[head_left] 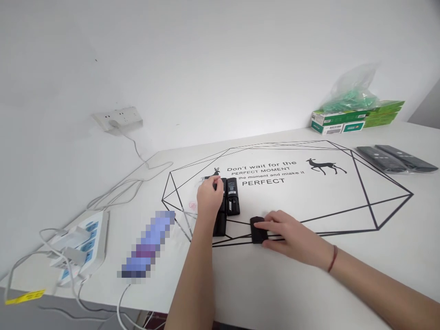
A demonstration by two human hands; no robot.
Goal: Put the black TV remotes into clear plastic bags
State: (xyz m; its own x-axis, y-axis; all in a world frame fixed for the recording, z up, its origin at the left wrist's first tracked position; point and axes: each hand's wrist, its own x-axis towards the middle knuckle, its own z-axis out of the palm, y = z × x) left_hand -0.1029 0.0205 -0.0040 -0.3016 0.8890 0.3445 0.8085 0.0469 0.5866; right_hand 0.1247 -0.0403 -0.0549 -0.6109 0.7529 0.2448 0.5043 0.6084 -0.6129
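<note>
Two black remote controls lie side by side on the white table, backs up. The right-hand remote control (pixel 233 190) has a label and an uncovered battery compartment. My left hand (pixel 209 195) is closed, its fingers curled at the upper end of the left-hand remote control (pixel 220 224) and covering much of it. To the right, my right hand (pixel 285 231) grips a small black battery cover (pixel 258 230) flat on the table. Its thumb is at the lower right edge, with fingers over the top.
A pixelated phone-like object (pixel 147 245) lies on the left, near a white power strip (pixel 99 243) with plugs and cables. Two wrapped dark packages (pixel 395 158) rest at the right. Green and white boxes (pixel 343 121) with a plastic bag (pixel 357 94) stand against the wall.
</note>
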